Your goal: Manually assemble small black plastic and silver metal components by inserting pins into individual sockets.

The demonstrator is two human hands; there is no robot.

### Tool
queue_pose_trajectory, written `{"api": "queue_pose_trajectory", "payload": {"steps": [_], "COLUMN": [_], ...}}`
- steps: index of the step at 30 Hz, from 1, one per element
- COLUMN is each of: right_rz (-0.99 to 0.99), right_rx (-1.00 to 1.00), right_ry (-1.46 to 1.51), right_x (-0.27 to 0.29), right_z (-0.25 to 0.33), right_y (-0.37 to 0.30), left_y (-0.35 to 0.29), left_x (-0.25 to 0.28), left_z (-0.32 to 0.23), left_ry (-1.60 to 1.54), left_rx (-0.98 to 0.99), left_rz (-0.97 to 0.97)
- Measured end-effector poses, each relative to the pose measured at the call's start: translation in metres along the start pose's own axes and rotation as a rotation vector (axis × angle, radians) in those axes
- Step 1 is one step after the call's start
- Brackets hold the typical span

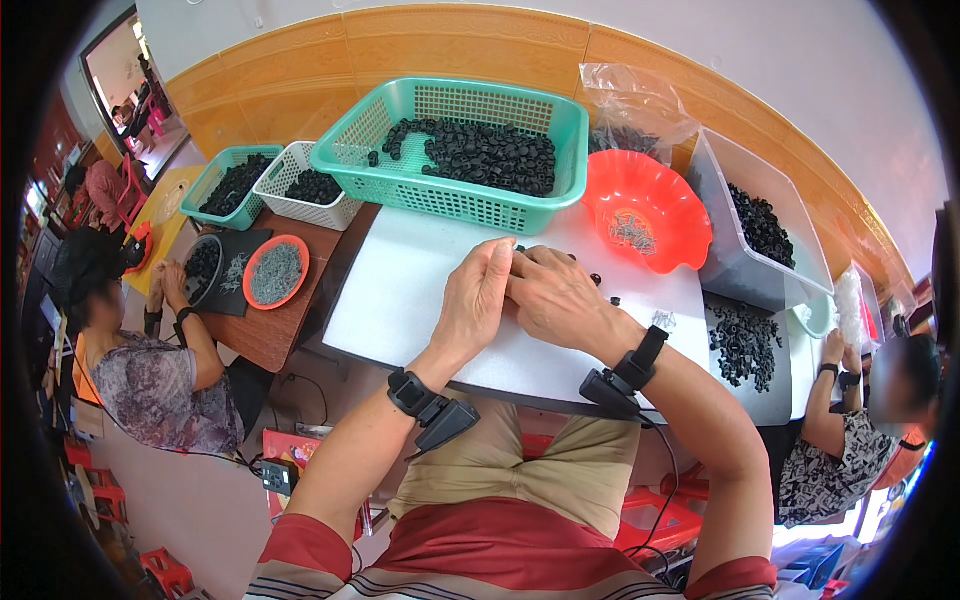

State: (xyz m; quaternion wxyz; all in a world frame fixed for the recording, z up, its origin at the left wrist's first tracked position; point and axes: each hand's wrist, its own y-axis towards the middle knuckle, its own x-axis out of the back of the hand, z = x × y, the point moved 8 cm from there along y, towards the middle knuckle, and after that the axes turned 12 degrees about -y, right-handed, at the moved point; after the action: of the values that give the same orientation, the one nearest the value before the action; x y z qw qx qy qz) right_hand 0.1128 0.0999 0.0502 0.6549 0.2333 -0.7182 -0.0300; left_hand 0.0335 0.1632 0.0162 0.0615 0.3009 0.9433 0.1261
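Note:
Over the white work surface (400, 285), my left hand (472, 298) and my right hand (562, 300) meet, fingers curled together. A dark bit shows at the fingertips, but the fingers hide most of it, so its kind is unclear. Just right of my right hand lie a few small black plastic parts (615, 301). Small pale metal pieces (663, 320) sit in a little heap beside my right wrist. A red scalloped bowl (682, 215) with thin metal pieces (632, 235) stands beyond, to the right.
Behind my hands stands a green basket (450, 192) of black parts. Right are a clear plastic bin (735, 262), a plastic bag (640, 100) and loose black parts (745, 345). Co-workers sit left (150, 380) and right (850, 450). A cable (672, 470) hangs from my right wristband (640, 365).

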Motion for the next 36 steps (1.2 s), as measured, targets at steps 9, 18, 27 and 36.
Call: {"api": "queue_pose_trajectory", "payload": {"steps": [9, 18, 27, 36], "right_rz": [-0.026, -0.075, -0.128, -0.024], "right_rx": [-0.045, -0.042, -0.238, -0.361], "right_ry": [0.016, 0.047, 0.28, 0.388], "right_x": [0.003, 0.02, 0.033, 0.013], "right_z": [-0.001, 0.003, -0.041, -0.062], "right_y": [-0.008, -0.013, -0.029, -0.041], "left_y": [0.002, 0.001, 0.001, 0.0], "left_x": [-0.001, -0.001, -0.001, -0.003], "left_z": [0.005, 0.004, -0.003, -0.004], "left_ry": [-0.012, -0.003, 0.044, 0.067], "left_rx": [-0.015, -0.027, -0.016, -0.014], "left_rz": [0.01, 0.014, 0.003, 0.02]}}
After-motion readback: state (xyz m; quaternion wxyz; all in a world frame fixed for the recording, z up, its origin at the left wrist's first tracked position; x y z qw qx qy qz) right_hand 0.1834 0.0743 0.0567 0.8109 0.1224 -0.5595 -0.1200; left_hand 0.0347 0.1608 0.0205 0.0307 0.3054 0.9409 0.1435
